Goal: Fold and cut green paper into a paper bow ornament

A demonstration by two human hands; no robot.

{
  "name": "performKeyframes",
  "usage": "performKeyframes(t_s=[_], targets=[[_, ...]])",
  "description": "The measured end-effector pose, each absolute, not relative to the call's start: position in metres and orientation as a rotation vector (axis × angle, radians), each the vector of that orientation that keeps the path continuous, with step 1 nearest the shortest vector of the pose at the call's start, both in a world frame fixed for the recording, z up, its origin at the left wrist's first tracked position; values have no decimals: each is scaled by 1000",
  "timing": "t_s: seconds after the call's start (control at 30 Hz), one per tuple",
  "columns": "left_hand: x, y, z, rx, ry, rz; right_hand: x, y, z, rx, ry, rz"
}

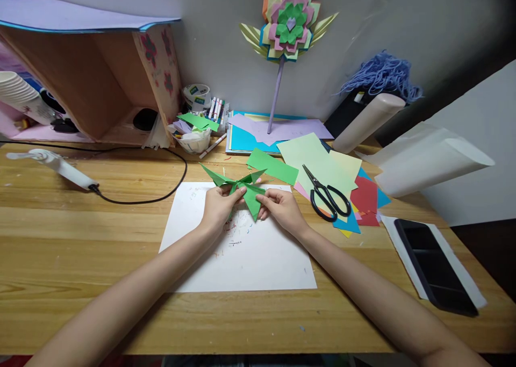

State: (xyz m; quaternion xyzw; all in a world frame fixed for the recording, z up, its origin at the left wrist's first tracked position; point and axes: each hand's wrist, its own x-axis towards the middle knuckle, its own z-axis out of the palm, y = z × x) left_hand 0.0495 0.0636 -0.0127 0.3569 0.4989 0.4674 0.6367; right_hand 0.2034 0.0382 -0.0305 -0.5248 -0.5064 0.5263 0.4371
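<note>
A folded green paper piece (244,188) with several pointed flaps is held just above a white sheet (242,254) on the wooden table. My left hand (219,207) pinches its left side, fingers closed on the fold. My right hand (282,208) pinches its lower right point. Both forearms reach in from the near edge. Just behind the fold lies a flat green paper rectangle (273,166).
Black scissors (327,197) lie on a pile of coloured paper (365,195) to the right. A glue gun (60,165) with a black cord is at left. A paper flower (290,20) stands at the back beside markers (216,109), tape (196,95) and a bowl (195,141). A black tray (435,265) sits at right.
</note>
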Motion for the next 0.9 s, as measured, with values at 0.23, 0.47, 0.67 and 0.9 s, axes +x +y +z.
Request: performKeyframes(t_s=[0.23, 0.47, 0.67, 0.9], targets=[[51, 64, -14, 791, 1155, 1081, 202, 38, -28, -1271, -1215, 1290], [50, 63, -13, 787, 1145, 1077, 199, 33, -33, -1252, -1294, 989], [48, 62, -4, 731, 1163, 1032, 204, 29, -35, -1150, -1682, 555], [48, 61, 4, 694, 1176, 982, 209, 30, -35, -1091, -1934, 317]])
